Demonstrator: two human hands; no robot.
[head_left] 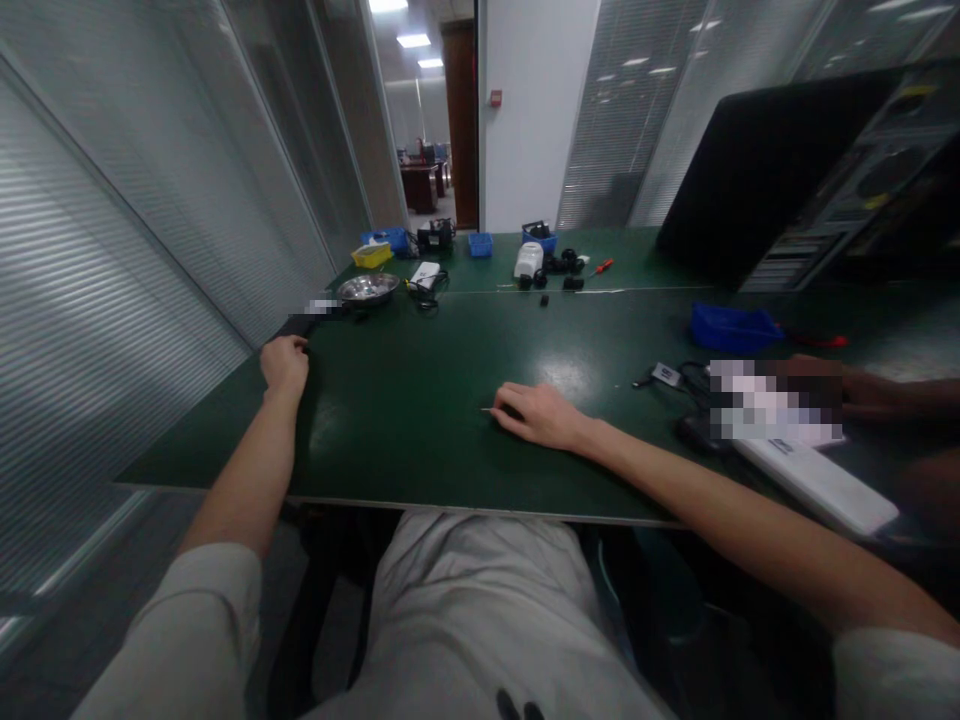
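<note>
My left hand (285, 366) rests at the left edge of the green table (405, 400), its fingers curled near a dark object; what they hold, if anything, is hidden. Near the middle of the table, my right hand (534, 412) lies with its fingers pinched on a thin, light-coloured stick (487, 410) that points left. Beyond my left hand stands a shiny metal bowl (368, 289). To the right of my right hand are a white tag (667, 375) with black cables and a long white device (817, 475).
At the back are a yellow tray (372, 255), a small blue basket (480, 245), a white adapter (529, 261), black parts and a red screwdriver (604, 267). A blue bin (733, 328) stands at the right, near another person's hand (862, 388). A computer case (847, 190) stands behind.
</note>
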